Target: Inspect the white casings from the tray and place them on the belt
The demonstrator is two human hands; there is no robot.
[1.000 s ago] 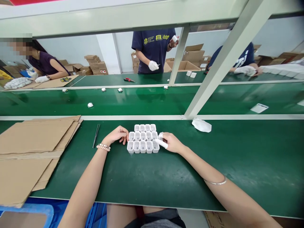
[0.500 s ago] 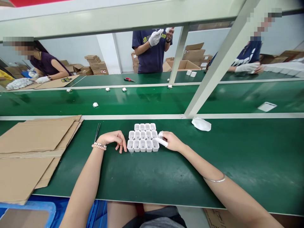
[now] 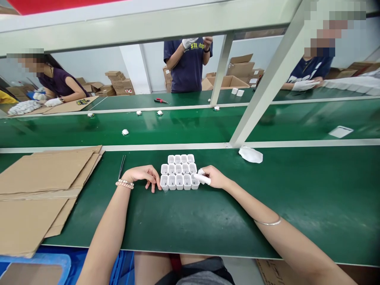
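Note:
Small open white plastic cups [image 3: 179, 182] stand in three neat rows on the green worktable, with small dark slots visible inside many. At the left end of the front row is my left hand [image 3: 146, 176], its fingers bent downward and apart, fingertips against the end cup. My right hand [image 3: 211, 177] lies at the opposite end, two fingers in white coverings stretched toward the front and middle rows and touching the end cup. Neither hand has a cup lifted. Part of the front right cup is hidden behind a covered finger.
Flattened cardboard sheets [image 3: 35, 174] lie left, near thin dark rods [image 3: 121, 166]. A white crumpled piece [image 3: 251, 154] lies right of the cups. Beyond runs a green belt [image 3: 184, 128] carrying small white parts [image 3: 125, 132]. A slanted post [image 3: 264, 83] rises ahead; gloved co-workers are across.
My left hand and the front row have shifted slightly right. White parts on the belt have moved right. The middle co-worker's hands have risen slightly.

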